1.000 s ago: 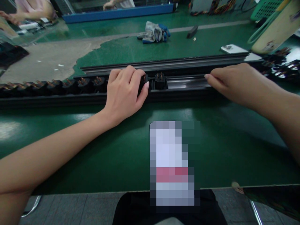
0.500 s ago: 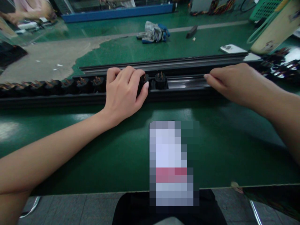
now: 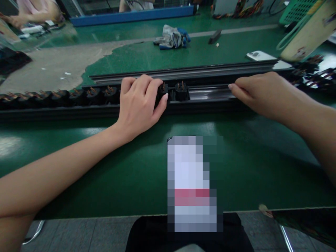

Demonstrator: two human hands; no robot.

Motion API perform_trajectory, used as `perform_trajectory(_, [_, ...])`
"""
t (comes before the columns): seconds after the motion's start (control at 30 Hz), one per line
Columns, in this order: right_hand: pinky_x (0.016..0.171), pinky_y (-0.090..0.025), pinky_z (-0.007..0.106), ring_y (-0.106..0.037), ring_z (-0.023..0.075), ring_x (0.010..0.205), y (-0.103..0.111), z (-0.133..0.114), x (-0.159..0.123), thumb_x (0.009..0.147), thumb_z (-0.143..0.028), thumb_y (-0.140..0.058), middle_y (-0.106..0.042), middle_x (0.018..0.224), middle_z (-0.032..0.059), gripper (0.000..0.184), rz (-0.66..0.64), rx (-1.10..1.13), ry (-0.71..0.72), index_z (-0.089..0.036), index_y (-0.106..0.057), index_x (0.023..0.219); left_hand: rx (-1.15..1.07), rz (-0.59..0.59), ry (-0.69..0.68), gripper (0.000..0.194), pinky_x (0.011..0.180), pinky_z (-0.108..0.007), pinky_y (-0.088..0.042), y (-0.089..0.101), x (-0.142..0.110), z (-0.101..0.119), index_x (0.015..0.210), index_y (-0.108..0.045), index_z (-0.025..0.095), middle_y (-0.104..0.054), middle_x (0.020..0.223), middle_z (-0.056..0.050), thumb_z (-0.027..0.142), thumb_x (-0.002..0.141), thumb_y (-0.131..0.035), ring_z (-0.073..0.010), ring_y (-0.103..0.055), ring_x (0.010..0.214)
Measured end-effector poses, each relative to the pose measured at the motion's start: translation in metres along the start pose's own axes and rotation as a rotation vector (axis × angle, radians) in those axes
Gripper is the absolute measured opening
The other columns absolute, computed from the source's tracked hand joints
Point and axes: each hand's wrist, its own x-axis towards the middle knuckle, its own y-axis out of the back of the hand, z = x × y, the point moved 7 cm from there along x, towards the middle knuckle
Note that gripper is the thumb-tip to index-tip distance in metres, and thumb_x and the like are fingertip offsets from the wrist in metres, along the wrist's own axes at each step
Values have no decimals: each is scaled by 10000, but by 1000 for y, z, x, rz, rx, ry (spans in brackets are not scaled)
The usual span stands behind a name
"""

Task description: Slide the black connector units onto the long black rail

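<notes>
A long black rail (image 3: 210, 106) lies across the table, with a row of black socket modules (image 3: 92, 93) set in its channel, copper-coloured contacts pointing up. My left hand (image 3: 140, 105) lies over the rail with fingers curled around a socket module, its thumb and index finger at the module's right side; the palm hides part of the row. Just right of that thumb sits one more socket module (image 3: 181, 91). Bare shiny channel continues to my right hand (image 3: 258, 89), which is closed above the rail, thumb pointing left; whatever its fingers hold is hidden.
Behind the rail lies a second black rail (image 3: 204, 71). A pixelated phone-like object (image 3: 187, 168) is in front of me. Farther back are gloves (image 3: 173, 36), a dark block (image 3: 215, 36) and a white phone (image 3: 259, 55). Loose black parts (image 3: 315, 73) lie right. Another person (image 3: 39, 14) sits far left.
My left hand and the socket modules beside it have shifted very slightly to the right. My right hand stays in nearly the same place.
</notes>
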Motion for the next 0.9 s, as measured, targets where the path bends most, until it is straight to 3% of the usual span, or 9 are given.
perform_trajectory(0.43, [662, -263, 345, -344, 185, 615, -1, 1, -1, 1025, -417, -339, -428, 700, 35, 297, 0, 28, -24, -246, -395, 789, 62, 16, -32, 383, 1079, -556, -451, 1, -1, 2, 1377, -577, 276, -716, 1248, -84, 442, 1111, -358, -319, -653, 1182])
perform_trajectory(0.67, [649, -284, 346, -398, 198, 612, 0, 1, 0, 1035, -401, -364, -452, 685, 37, 312, 15, 0, -13, -237, -469, 791, 48, 16, -50, 396, 1034, -559, -499, 4, 1, 7, 1361, -603, 269, -730, 1190, -120, 431, 1111, -342, -336, -676, 1180])
perform_trajectory(0.9, [653, -292, 344, -409, 198, 616, 0, 1, 0, 1040, -399, -366, -464, 690, 39, 315, 9, -8, -4, -232, -493, 806, -12, 11, -62, 427, 1078, -585, -481, -1, 1, 5, 1456, -543, 281, -690, 1282, -136, 392, 1084, -364, -359, -646, 1225])
